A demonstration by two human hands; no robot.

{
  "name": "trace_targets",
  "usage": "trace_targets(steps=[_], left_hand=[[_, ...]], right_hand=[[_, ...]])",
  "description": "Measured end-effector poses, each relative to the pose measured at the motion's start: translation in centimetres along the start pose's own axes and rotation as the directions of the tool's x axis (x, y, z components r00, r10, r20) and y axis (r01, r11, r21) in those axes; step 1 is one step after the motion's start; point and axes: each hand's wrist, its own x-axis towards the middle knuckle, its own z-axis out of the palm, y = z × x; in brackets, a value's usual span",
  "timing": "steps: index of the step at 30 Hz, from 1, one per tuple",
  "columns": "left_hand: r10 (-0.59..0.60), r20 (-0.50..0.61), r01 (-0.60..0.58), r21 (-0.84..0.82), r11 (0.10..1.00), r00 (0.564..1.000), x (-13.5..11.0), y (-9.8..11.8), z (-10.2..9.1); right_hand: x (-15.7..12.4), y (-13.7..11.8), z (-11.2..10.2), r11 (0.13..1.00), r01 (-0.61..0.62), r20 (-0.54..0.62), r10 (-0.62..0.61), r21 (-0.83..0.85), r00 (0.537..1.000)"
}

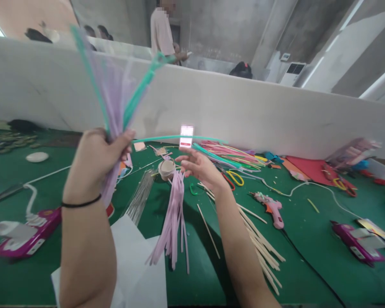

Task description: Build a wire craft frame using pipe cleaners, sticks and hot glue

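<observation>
Noted purple and green stems (116, 105) apparently already gathered, clasped in left hand (104, 156) above table (199, 286), with loose purple stems (173, 218) left lying near empty, part-spread right hand (202, 170).

l hand (99, 155) up, fingers curled; r hand (202, 169) lower, fingers loosely extended, r forearm (239, 239) slanting fwd.

Craft workshop, apparently shared. Green worktable (195, 291) strewn with pipe cleaners (173, 226), wooden sticks (263, 250), a pink glue gun (277, 213) and small scraps (313, 205); magenta power strips (348, 241) to left and right. Low white partition (276, 113) behind; beyond it several people (162, 34), one standing, before a plain grey wall (224, 30).
</observation>
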Motion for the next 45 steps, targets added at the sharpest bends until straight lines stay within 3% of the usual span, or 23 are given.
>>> trace_targets(steps=[2,5,10,13,15,17,18,21,23,25,28,35,36,38,40,41,43,45], left_hand=[[0.023,0.094,-0.022,-0.008,1.0,0.995,-0.3,1.2,1.0],[0.067,0.22,-0.06,-0.039,0.997,0.973,-0.7,2.3,2.2],[0.072,0.322,-0.049,-0.08,0.996,0.944,-0.8,2.6,2.9],[0.08,0.345,-0.032,-0.143,0.989,0.935,-0.6,2.4,3.4],[0.081,0.365,0.016,-0.257,0.966,0.927,-0.6,2.4,3.9],[0.082,0.394,0.094,-0.408,0.908,0.916,-0.7,2.4,4.5],[0.085,0.422,0.139,-0.471,0.871,0.902,-0.8,2.6,4.8],[0.099,0.53,0.266,-0.568,0.779,0.842,-1.5,3.4,5.8],[0.12,0.589,0.332,-0.6,0.728,0.799,-2.1,4.0,6.4],[0.148,0.631,0.376,-0.616,0.692,0.762,-2.6,4.5,6.9],[0.184,0.681,0.423,-0.619,0.661,0.709,-3.0,4.5,7.5],[0.264,0.711,0.427,-0.632,0.647,0.652,-3.1,3.7,8.0],[0.251,0.706,0.419,-0.626,0.658,0.662,-3.2,3.7,8.0],[0.214,0.658,0.38,-0.636,0.672,0.722,-3.2,3.9,8.1],[0.211,0.58,0.324,-0.679,0.659,0.787,-3.3,4.1,8.1],[0.225,0.563,0.312,-0.699,0.644,0.795,-3.3,4.2,8.1],[0.265,0.608,0.358,-0.706,0.611,0.748,-3.4,4.3,8.1],[0.308,0.698,0.454,-0.676,0.58,0.646,-3.6,4.3,8.1]], right_hand=[[-1.4,-2.2,0.5,0.982,0.158,-0.058,-0.152,0.106,0.987],[-2.4,-3.8,0.6,0.943,0.311,-0.278,-0.269,0.119,0.922],[-3.7,-5.1,-1.9,0.9,0.436,-0.527,-0.378,-0.016,0.761],[-5.3,-6.3,-4.1,0.868,0.477,-0.603,-0.456,-0.139,0.654],[-6.4,-7.1,-5.0,0.855,0.49,-0.628,-0.477,-0.17,0.614],[-7.1,-7.4,-5.1,0.879,0.451,-0.606,-0.444,-0.153,0.66],[-7.2,-7.4,-4.7,0.908,0.396,-0.562,-0.401,-0.138,0.723],[-6.7,-6.8,-2.2,0.973,0.172,-0.299,-0.213,-0.157,0.93],[-5.9,-6.0,0.1,0.962,0.109,-0.129,-0.145,-0.251,0.981],[-5.3,-5.3,2.1,0.924,0.124,-0.04,-0.148,-0.363,0.988],[-4.8,-4.7,3.7,0.867,0.149,-0.008,-0.173,-0.475,0.985],[-5.1,-4.7,3.7,0.831,0.148,-0.025,-0.192,-0.537,0.981],[-5.3,-4.8,3.7,0.815,0.155,-0.014,-0.196,-0.558,0.98],[-5.8,-5.3,3.6,0.784,0.17,0.018,-0.199,-0.598,0.98],[-6.7,-6.0,3.1,0.799,0.164,0.04,-0.173,-0.579,0.984],[-7.1,-6.4,2.8,0.828,0.151,0.034,-0.157,-0.54,0.987],[-7.9,-7.1,1.8,0.894,0.124,-0.044,-0.158,-0.431,0.986],[-8.1,-7.5,0.7,0.933,0.135,-0.22,-0.216,-0.333,0.951]])
